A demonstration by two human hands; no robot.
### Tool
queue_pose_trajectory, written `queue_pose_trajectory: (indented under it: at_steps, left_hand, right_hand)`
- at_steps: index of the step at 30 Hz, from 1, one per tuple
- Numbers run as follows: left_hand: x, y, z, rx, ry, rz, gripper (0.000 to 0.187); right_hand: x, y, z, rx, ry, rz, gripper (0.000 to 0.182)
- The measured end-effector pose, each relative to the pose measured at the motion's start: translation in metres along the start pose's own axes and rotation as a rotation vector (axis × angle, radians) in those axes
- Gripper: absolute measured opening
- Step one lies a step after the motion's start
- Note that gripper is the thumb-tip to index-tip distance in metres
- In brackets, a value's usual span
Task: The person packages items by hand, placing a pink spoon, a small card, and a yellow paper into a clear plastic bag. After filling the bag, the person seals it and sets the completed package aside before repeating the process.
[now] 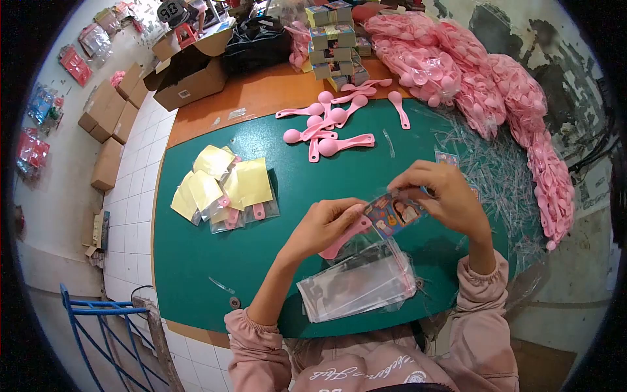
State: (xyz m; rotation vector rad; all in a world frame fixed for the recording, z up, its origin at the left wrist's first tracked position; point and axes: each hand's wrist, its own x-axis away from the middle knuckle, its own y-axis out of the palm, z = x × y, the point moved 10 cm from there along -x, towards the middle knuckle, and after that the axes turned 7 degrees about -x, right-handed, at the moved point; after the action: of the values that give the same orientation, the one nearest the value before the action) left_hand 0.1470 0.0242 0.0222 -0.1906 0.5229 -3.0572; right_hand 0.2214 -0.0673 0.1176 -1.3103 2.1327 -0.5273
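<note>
My left hand (330,225) is closed around the side of a clear plastic bag with a pink spoon (349,238) in it. A colourful printed card (395,214) stands at the bag's upper part; how far it sits inside is hard to make out. Fingers of my right hand (444,196) pinch the bag's edge by the card's top. Below both hands lies a stack of clear plastic bags (359,287). Loose pink spoons (346,142) are piled farther back. To the left rests a heap of packed bags (225,186) with yellowish card backs and pink handles.
Bundled cards (332,46) are stacked at the back. Large bags of pink spoons (457,72) run along the right wall. Clear plastic strips (503,176) litter the green tabletop's (196,261) right side. An open cardboard box (189,75) stands back left, a blue metal frame (98,310) lower left.
</note>
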Motion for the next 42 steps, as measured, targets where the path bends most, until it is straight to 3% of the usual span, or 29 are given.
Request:
queue_pose_trajectory:
  at_steps: [5, 7, 9, 11, 13, 14, 16, 17, 19, 21, 23, 27, 29, 30, 31, 33, 34, 37, 42]
  left_hand:
    - [-0.001, 0.003, 0.01, -0.139, 0.09, 0.031, 0.029]
    - [0.002, 0.003, 0.01, -0.035, 0.041, 0.036, 0.04]
    - [0.003, 0.001, 0.005, -0.138, 0.024, 0.069, 0.047]
    - [0.005, -0.006, 0.004, -0.24, 0.006, 0.105, 0.056]
    - [0.012, -0.007, -0.008, -0.264, -0.162, -0.037, 0.063]
    - [0.013, -0.013, -0.018, -0.263, -0.161, -0.037, 0.063]
    - [0.012, -0.015, -0.017, 0.121, 0.104, -0.119, 0.061]
    - [0.012, -0.017, -0.022, 0.119, 0.104, -0.115, 0.061]
    - [0.01, -0.022, -0.028, 0.36, 0.044, -0.116, 0.057]
    - [0.009, -0.027, -0.029, 0.353, 0.034, -0.067, 0.054]
    - [0.01, -0.031, -0.034, 0.398, -0.053, 0.001, 0.053]
    - [0.009, -0.017, -0.039, 0.348, -0.06, -0.036, 0.052]
    - [0.018, -0.044, -0.056, 0.244, -0.089, 0.448, 0.052]
    - [0.022, -0.044, -0.053, 0.038, -0.115, 0.478, 0.053]
    - [0.026, -0.034, -0.047, 0.04, -0.115, 0.472, 0.053]
    - [0.026, 0.018, -0.043, 0.693, -0.212, 0.188, 0.054]
    - [0.027, 0.022, -0.04, 0.696, -0.21, 0.188, 0.054]
    - [0.031, 0.038, -0.046, 0.811, -0.284, 0.093, 0.056]
    - [0.031, 0.032, -0.05, 0.714, -0.223, -0.013, 0.058]
  right_hand:
    - [-0.002, 0.027, 0.014, -0.062, 0.203, -0.132, 0.023]
    - [0.004, 0.049, 0.036, -0.143, 0.296, -0.201, 0.025]
    - [0.002, 0.057, 0.022, -0.109, -0.059, -0.119, 0.025]
    - [0.005, 0.061, 0.029, -0.19, -0.048, -0.134, 0.024]
    - [0.015, 0.071, 0.063, -0.6, 0.469, -0.185, 0.018]
    - [0.014, 0.067, 0.064, -0.599, 0.47, -0.185, 0.018]
    - [0.011, 0.039, 0.072, -0.307, 0.456, -0.014, 0.016]
    - [0.011, 0.039, 0.072, -0.308, 0.452, -0.015, 0.016]
    - [0.014, 0.045, 0.081, -0.623, 0.541, 0.023, 0.017]
    - [0.014, 0.04, 0.078, -0.749, 0.511, 0.068, 0.017]
    - [0.018, 0.04, 0.077, -0.675, 0.512, -0.059, 0.018]
    - [0.015, 0.041, 0.077, -0.613, 0.419, 0.016, 0.016]
    - [0.012, 0.011, 0.064, -0.099, 0.374, 0.244, 0.015]
    - [0.014, 0.008, 0.063, -0.064, 0.402, 0.285, 0.023]
    - [0.013, 0.013, 0.062, -0.061, 0.408, 0.288, 0.023]
    - [0.004, 0.028, 0.035, -0.114, 0.107, 0.236, 0.034]
    - [0.002, 0.046, 0.032, -0.129, 0.136, 0.046, 0.042]
    - [0.009, 0.061, 0.007, -0.061, 0.026, -0.124, 0.04]
    - [0.016, 0.082, 0.004, 0.085, 0.021, -0.114, 0.027]
